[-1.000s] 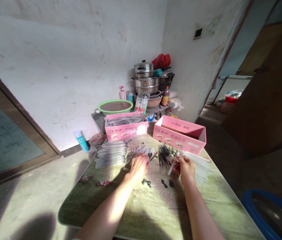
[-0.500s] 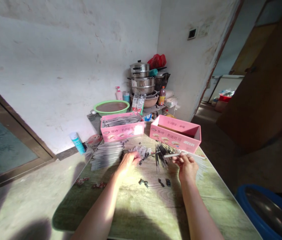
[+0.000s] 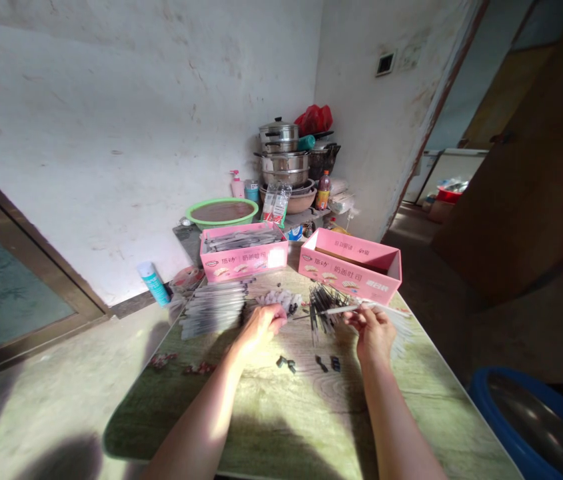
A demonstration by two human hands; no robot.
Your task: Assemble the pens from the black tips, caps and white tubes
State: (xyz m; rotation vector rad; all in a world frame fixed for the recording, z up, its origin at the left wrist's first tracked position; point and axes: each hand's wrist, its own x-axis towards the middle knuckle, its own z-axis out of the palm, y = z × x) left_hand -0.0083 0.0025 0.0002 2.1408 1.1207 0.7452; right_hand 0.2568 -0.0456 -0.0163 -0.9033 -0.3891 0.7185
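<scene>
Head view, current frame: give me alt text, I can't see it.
A person's left hand holds a thin dark rod lined up with a pale tube in the right hand. Around them on the table lie pale tubes, dark rods and small black pieces; two pink boxes stand behind.

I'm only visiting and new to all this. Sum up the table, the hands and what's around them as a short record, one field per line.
Left hand: pinches a thin dark rod
Right hand: holds a pale tube; the rod's end appears to meet it
On the table: pale sticks at left, dark rods piled near the middle, small black pieces nearer the person
Left pink box: holds many slim sticks
Right pink box: open-topped
Behind: green basin, stacked pots
</scene>
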